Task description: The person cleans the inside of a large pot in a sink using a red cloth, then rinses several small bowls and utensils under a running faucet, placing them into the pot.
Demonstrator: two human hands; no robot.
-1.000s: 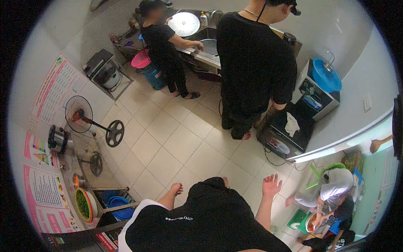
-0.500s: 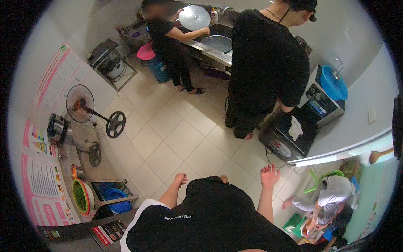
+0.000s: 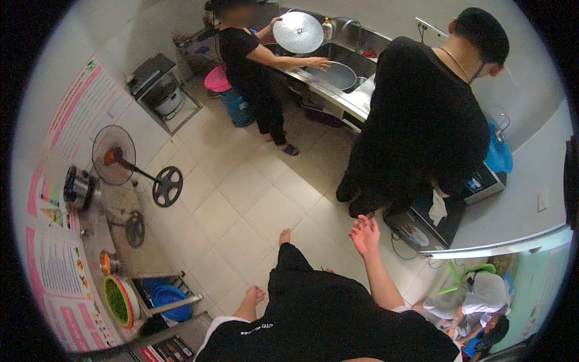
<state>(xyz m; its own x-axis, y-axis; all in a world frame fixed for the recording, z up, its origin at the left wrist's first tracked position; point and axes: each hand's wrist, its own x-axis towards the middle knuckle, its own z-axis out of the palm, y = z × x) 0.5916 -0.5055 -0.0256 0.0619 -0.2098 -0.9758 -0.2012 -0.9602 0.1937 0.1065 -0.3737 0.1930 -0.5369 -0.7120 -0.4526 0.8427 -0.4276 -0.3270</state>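
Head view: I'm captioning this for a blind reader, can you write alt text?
Looking down in a tiled kitchen, the wearer's right hand hangs open and empty at their side; the left hand is out of view. Ahead, a person in black bends over a low black appliance, and another person at the steel sink holds up a round lid.

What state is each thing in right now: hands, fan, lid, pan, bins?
Right hand: open, empty, fingers spread.
Left hand: empty, loosely curled by the hip.
Standing fan: upright; spinning cannot be told.
Round lid: held up by a co-worker.
Pan: in the sink.
Blue bin: upright.
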